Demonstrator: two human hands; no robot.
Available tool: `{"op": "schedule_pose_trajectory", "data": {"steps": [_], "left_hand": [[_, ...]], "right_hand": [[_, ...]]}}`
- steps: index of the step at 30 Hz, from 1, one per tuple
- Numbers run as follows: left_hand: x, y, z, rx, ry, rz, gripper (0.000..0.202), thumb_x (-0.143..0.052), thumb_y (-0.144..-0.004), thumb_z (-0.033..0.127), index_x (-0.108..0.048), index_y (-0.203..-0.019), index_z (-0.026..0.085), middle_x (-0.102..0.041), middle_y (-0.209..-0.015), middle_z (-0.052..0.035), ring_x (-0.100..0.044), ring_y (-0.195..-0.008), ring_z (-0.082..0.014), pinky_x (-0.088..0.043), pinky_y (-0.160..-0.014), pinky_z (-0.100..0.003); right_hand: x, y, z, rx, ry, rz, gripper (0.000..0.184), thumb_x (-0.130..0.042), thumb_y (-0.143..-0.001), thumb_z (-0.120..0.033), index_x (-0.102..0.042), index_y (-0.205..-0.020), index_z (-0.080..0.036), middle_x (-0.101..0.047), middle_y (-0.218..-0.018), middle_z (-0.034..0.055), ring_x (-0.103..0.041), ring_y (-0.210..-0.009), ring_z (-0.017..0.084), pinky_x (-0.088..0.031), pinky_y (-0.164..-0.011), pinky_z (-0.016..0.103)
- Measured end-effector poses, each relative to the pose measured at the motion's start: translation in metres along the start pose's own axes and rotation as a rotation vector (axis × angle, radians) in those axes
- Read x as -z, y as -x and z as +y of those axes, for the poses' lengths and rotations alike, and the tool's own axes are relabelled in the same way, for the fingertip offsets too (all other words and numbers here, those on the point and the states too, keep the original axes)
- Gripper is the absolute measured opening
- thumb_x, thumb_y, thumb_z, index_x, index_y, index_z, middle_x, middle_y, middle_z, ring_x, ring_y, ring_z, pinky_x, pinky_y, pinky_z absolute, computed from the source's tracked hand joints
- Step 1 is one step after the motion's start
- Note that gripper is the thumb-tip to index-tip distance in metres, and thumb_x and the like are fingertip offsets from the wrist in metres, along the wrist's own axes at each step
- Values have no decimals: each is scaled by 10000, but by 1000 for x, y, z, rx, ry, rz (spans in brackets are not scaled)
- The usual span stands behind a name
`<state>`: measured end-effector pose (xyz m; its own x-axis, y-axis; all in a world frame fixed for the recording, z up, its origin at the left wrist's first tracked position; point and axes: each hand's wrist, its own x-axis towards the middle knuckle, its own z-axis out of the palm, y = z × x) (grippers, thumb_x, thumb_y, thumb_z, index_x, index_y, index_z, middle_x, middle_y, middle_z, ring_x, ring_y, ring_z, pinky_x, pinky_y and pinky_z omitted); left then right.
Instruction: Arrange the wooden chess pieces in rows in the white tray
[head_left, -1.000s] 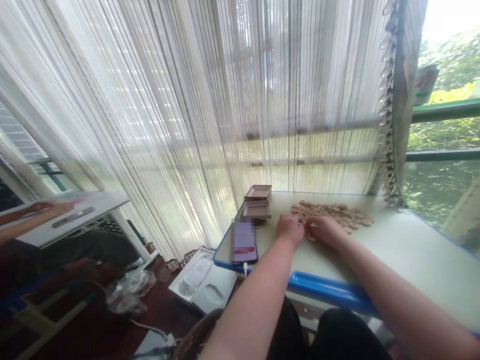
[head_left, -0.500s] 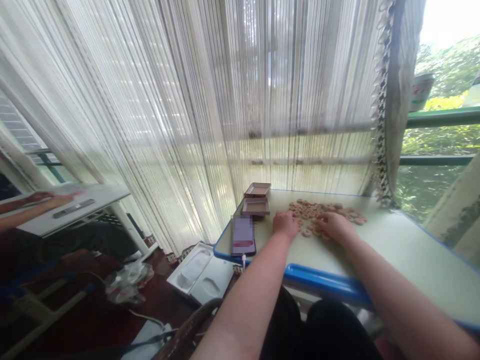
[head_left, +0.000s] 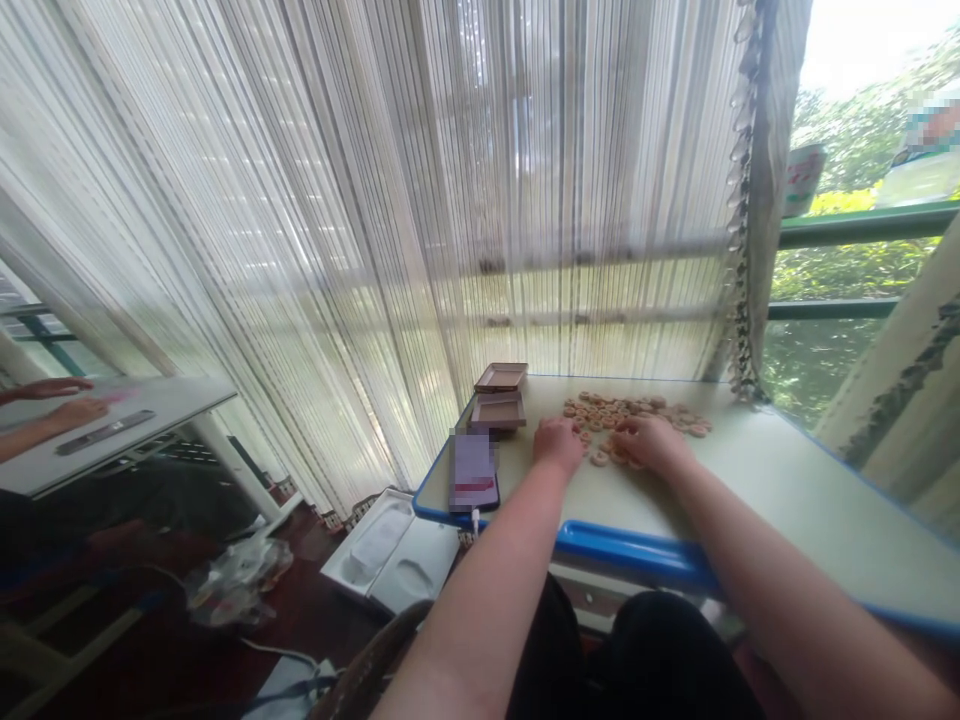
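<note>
Many small round wooden pieces (head_left: 600,410), with ring-like marks on top much like Chinese chess pieces, lie spread over the pale table (head_left: 780,480). At the left edge of this spread is my left hand (head_left: 559,446), its fingers curled in and partly hidden. My right hand (head_left: 655,448) reaches in from the right, fingers bent and pinched down on a round wooden piece at the near side. One loose piece (head_left: 598,458) lies between the two hands. Two shallow brown box trays (head_left: 499,411) stand to the left, one behind the other.
A phone (head_left: 474,470) with a white cable lies at the table's left edge. Below on the floor are an open white box (head_left: 367,575) and a clear plastic bag (head_left: 240,580). Another person's hands (head_left: 79,410) work at a white table on the left. A string curtain (head_left: 375,200) hangs behind.
The whole view has shifted slightly, so things appear further left. My hands stay over the same part of the wooden pieces, with only small finger movement. The other person's far hand has lifted a little.
</note>
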<state>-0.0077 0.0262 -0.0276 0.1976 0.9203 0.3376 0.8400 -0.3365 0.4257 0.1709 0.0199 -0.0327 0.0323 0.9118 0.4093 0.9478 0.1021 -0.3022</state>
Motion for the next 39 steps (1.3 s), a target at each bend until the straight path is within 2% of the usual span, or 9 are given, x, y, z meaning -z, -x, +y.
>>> {"op": "schedule_pose_trajectory", "data": {"steps": [6,13,17,22,29,35,39], "left_hand": [[2,0,2,7,-7,-9,199,-584,-748,273,-678,-901,190,-650,-1000,-58,-514,-1007,-222,-431,-909,-323],[-2,-4,1,-9,-14,12,167,-614,-723,256,-675,-856,176,-651,-976,-73,-524,-1005,-228,-439,-893,-336],[-7,-7,-2,27,45,3,175,-620,-714,230,-656,-878,180,-648,-996,-66,-571,-944,-209,-466,-842,-311],[-7,-7,-1,68,79,-21,179,-597,-724,188,-644,-897,183,-647,-1029,-62,-595,-926,-188,-465,-843,-284],[-1,-5,3,90,82,-27,197,-561,-728,151,-647,-902,185,-642,-1053,-55,-595,-926,-188,-466,-837,-279],[-2,-3,1,73,59,-28,197,-538,-736,143,-646,-896,181,-639,-1041,-64,-587,-932,-190,-461,-835,-282],[1,-2,8,-36,-23,28,213,-497,-749,121,-642,-896,169,-639,-1012,-71,-550,-990,-201,-435,-879,-291]], "right_hand": [[2,0,-4,-31,47,-50,292,-529,-711,-451,-720,-815,-256,-662,-920,71,-552,-882,263,-423,-722,346],[4,-4,-10,-44,110,-48,309,-520,-711,-446,-711,-847,-244,-656,-941,87,-541,-905,277,-417,-713,349],[8,-6,-14,-52,81,-77,298,-509,-730,-440,-717,-766,-230,-675,-858,86,-561,-844,253,-412,-647,312],[8,-7,-16,-56,29,-104,417,-388,-816,-435,-716,-702,-204,-677,-723,95,-580,-710,208,-394,-593,281],[5,-6,-15,-47,89,-102,322,-433,-781,-372,-707,-723,-214,-684,-783,80,-579,-764,207,-386,-593,263],[11,-5,-12,-124,-4,-25,339,-430,-798,-379,-702,-750,-184,-674,-798,100,-568,-760,201,-391,-631,282],[22,-9,1,-189,-93,128,312,-438,-781,-336,-708,-809,-183,-687,-829,87,-591,-792,200,-413,-660,270]]}}
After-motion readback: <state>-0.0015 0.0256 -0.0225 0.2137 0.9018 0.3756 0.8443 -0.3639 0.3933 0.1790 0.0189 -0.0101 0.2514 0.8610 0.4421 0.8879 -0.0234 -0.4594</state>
